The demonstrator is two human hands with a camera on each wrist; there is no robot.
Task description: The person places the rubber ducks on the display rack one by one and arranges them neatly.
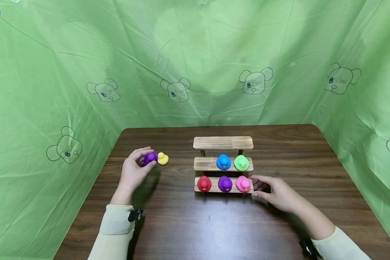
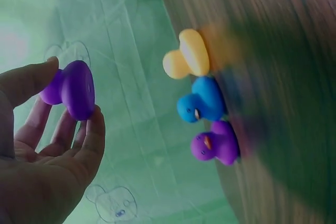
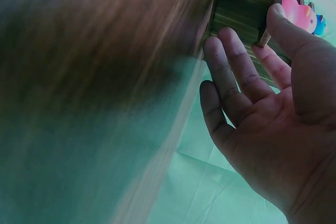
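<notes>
My left hand [image 1: 134, 172] pinches a purple rubber duck [image 2: 79, 90] between thumb and fingertips, raised above the table's left side. Near it on the table, the left wrist view shows a yellow duck [image 2: 194, 53], a blue duck [image 2: 212, 99] and another purple duck [image 2: 226, 142]; in the head view only the yellow one shows plainly. My right hand [image 1: 277, 193] holds the right end of the three-tier wooden rack [image 1: 209, 164], thumb and index finger at the bottom shelf's corners, other fingers loosely bent. The pink duck [image 1: 243, 184] sits right beside those fingertips.
On the bottom shelf are also a red duck [image 1: 204, 183] and a purple duck [image 1: 225, 184]. A blue duck [image 1: 223, 162] and a green duck [image 1: 241, 163] stand on the middle shelf. Green cloth [image 1: 214, 108] hangs around the dark wooden table [image 1: 195, 227].
</notes>
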